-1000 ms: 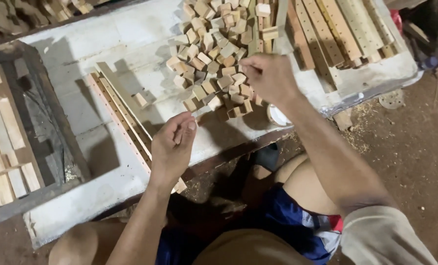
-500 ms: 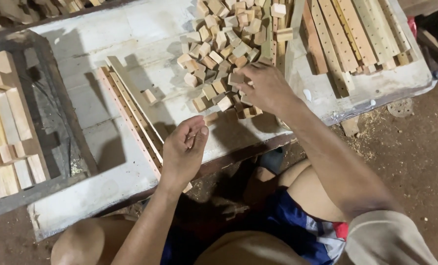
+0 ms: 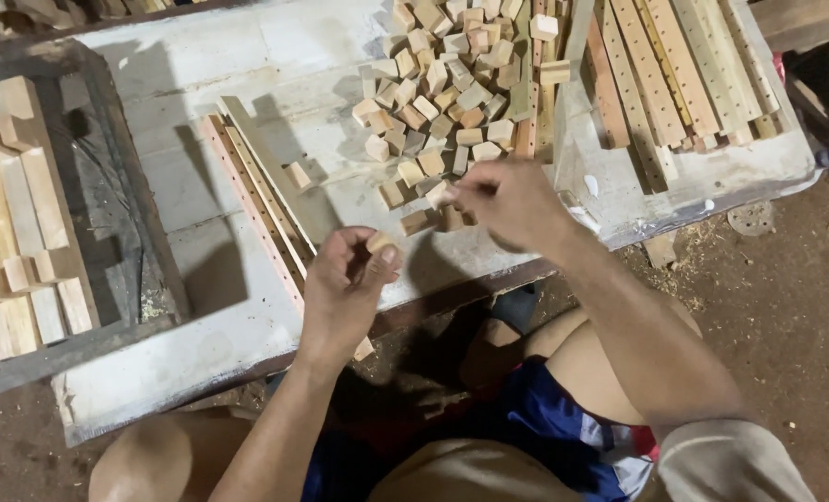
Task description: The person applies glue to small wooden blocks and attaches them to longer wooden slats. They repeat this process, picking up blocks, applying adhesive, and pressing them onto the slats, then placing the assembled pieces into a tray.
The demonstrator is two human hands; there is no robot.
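Small blocks being picked from the pile, most still unsorted.
Left hand [image 3: 340,293] fingers clamp one small wooden block [image 3: 380,244] above the white surface [image 3: 201,186]; right hand [image 3: 507,200] fingers pinch another at the block pile [image 3: 442,102], which remains large.

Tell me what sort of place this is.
Probably a small woodworking shop: a heap of small wooden blocks and drilled wooden slats lie on a worn white worktable, with sawdust on the dirt floor.
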